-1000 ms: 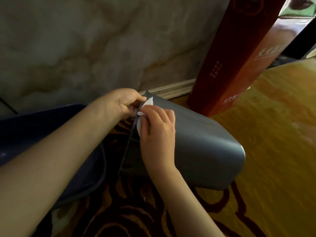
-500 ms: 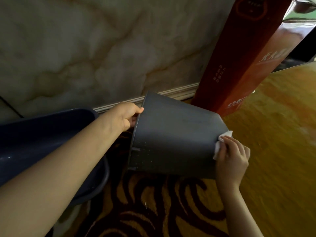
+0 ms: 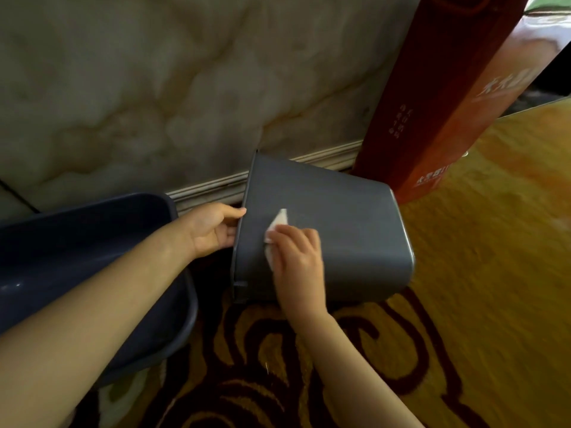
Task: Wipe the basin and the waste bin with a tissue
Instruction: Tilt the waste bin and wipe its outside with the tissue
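Note:
A grey waste bin (image 3: 346,220) lies tipped on its side on the floor, its open mouth facing left and its base to the right. My left hand (image 3: 213,228) grips the bin's rim at the mouth. My right hand (image 3: 298,257) presses a white tissue (image 3: 275,231) flat against the bin's outer wall, close to the rim. A dark blue basin (image 3: 92,242) sits at the left, partly under my left forearm.
A tall red carton (image 3: 438,97) stands against the marbled wall (image 3: 154,88) just behind the bin. A skirting board (image 3: 309,162) runs along the wall's foot. The floor is patterned carpet (image 3: 262,366) in front and glossy yellow tile (image 3: 494,242) at the right.
My right hand with the tissue swept from the rim out to the bin's base half a second ago, then came back to near the rim. My left hand kept its hold.

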